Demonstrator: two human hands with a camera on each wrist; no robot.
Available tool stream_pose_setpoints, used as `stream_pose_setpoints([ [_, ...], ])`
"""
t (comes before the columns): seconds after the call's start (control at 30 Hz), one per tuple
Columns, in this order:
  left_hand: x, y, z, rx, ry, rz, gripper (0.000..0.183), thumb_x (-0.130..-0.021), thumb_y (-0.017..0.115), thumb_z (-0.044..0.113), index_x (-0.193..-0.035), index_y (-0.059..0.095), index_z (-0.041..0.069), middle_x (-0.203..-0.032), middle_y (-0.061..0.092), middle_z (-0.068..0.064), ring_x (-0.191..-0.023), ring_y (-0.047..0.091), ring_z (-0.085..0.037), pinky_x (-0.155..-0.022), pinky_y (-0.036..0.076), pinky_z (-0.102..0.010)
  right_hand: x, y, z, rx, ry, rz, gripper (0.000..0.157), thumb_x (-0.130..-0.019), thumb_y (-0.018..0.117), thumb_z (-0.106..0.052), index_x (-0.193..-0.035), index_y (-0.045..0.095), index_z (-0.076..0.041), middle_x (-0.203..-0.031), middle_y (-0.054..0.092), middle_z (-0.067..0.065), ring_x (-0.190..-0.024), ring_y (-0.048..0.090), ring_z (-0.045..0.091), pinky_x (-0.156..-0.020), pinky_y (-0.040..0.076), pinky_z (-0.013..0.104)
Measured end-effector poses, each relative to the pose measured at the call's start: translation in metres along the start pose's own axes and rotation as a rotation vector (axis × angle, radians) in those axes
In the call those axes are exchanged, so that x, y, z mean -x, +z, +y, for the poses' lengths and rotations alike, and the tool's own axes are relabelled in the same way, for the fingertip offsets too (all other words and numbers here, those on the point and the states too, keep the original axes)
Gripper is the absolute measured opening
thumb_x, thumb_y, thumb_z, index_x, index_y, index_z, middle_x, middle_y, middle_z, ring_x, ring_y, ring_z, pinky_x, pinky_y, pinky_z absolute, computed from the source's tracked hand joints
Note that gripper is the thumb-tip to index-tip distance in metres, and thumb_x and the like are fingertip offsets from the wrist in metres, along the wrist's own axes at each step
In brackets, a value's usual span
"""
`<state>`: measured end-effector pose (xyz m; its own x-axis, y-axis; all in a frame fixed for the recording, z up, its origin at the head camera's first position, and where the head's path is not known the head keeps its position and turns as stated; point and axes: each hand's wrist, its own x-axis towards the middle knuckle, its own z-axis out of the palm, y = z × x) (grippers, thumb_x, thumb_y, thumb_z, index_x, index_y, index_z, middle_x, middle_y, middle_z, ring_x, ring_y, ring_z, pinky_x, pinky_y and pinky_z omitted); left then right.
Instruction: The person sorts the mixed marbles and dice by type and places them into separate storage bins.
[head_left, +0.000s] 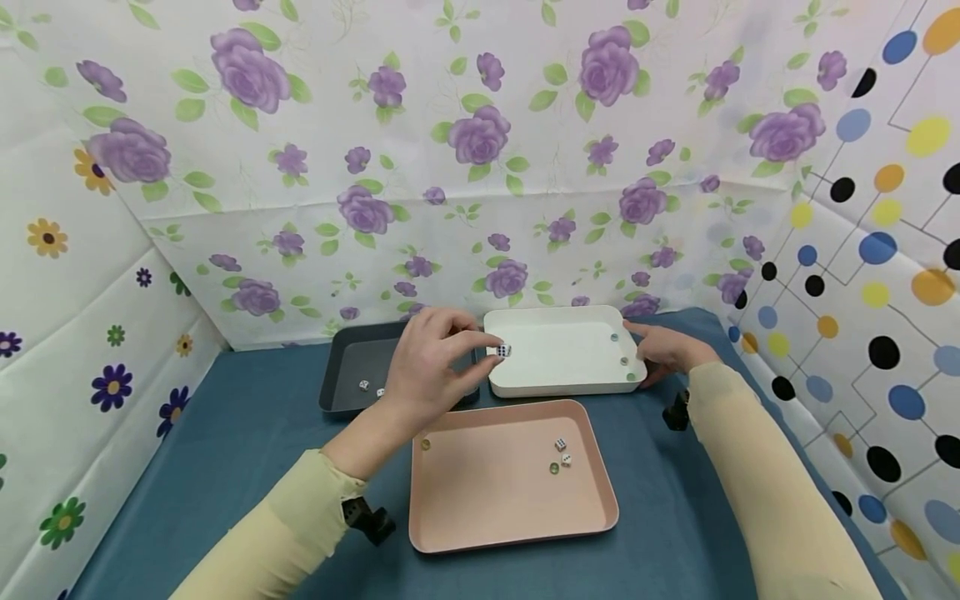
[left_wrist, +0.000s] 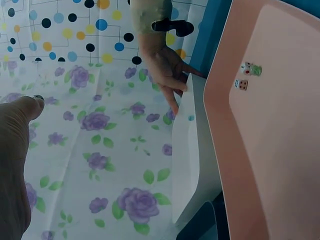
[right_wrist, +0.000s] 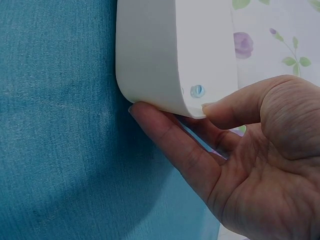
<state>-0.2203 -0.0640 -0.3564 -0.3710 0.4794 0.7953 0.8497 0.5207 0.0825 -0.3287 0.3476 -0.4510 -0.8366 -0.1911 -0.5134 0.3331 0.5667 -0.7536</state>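
Observation:
My left hand (head_left: 431, 367) pinches a white die with dark pips (head_left: 503, 351) between thumb and fingertips, raised near the left edge of the white tray (head_left: 555, 346). At that tray's right end, my right hand (head_left: 671, 348) grips the wall. The right wrist view shows the thumb (right_wrist: 227, 112) on the rim and fingers along the outside. Several small glass beads lie inside the white tray at its right side, one of them a pale blue bead (right_wrist: 198, 91). Part of the dark grey tray (head_left: 356, 367) is hidden behind my left hand; two dice show in it.
In front stands a pink tray (head_left: 495, 492). It holds two dice (head_left: 560, 445) and a green bead (head_left: 554, 468) at the right, and an amber bead (head_left: 425, 444) at the upper left. Patterned cloth walls enclose the blue-covered table (head_left: 247, 433) at the back and both sides.

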Motion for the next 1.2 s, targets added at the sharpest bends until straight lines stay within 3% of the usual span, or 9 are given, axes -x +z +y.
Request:
stream_pose_setpoints([
  [0.47, 0.003, -0.015, -0.023, -0.03, -0.048, 0.011, 0.02, -0.085, 0.086, 0.021, -0.104, 0.081, 0.016, -0.098, 0.061, -0.004, -0.083, 0.052, -0.023, -0.081, 0.044, -0.043, 0.001, 0.0, -0.001, 0.003, 0.012, 0.001, 0.088, -0.098, 0.041, 0.008, -0.165, -0.006, -0.024, -0.16, 0.013, 0.035, -0.092, 0.067, 0.038, -0.08, 0.059, 0.048],
  [0.73, 0.007, -0.022, -0.036, -0.056, -0.092, -0.005, 0.02, -0.087, 0.085, 0.022, -0.105, 0.08, 0.014, -0.1, 0.06, -0.006, -0.083, 0.05, -0.025, -0.075, 0.042, -0.042, 0.0, -0.001, 0.0, 0.0, 0.007, -0.004, 0.088, -0.097, 0.04, 0.008, -0.165, -0.006, -0.023, -0.163, 0.007, 0.034, -0.094, 0.067, 0.037, -0.081, 0.059, 0.05],
  [0.93, 0.011, -0.023, -0.044, -0.072, -0.124, 0.001, 0.022, -0.085, 0.086, 0.022, -0.104, 0.081, 0.014, -0.102, 0.061, -0.007, -0.088, 0.053, -0.028, -0.079, 0.044, -0.045, 0.001, -0.001, -0.002, 0.001, 0.014, -0.006, 0.088, -0.097, 0.041, 0.008, -0.165, -0.006, -0.023, -0.163, 0.006, 0.034, -0.097, 0.066, 0.038, -0.081, 0.059, 0.049],
  [1.2, 0.016, -0.021, -0.056, -0.098, -0.172, -0.038, 0.02, -0.086, 0.086, 0.024, -0.104, 0.081, 0.015, -0.102, 0.062, -0.006, -0.091, 0.054, -0.028, -0.081, 0.045, -0.045, 0.002, 0.0, -0.003, 0.002, 0.028, -0.01, 0.088, -0.099, 0.04, 0.007, -0.164, -0.008, -0.025, -0.161, 0.01, 0.034, -0.1, 0.066, 0.037, -0.08, 0.059, 0.048],
])
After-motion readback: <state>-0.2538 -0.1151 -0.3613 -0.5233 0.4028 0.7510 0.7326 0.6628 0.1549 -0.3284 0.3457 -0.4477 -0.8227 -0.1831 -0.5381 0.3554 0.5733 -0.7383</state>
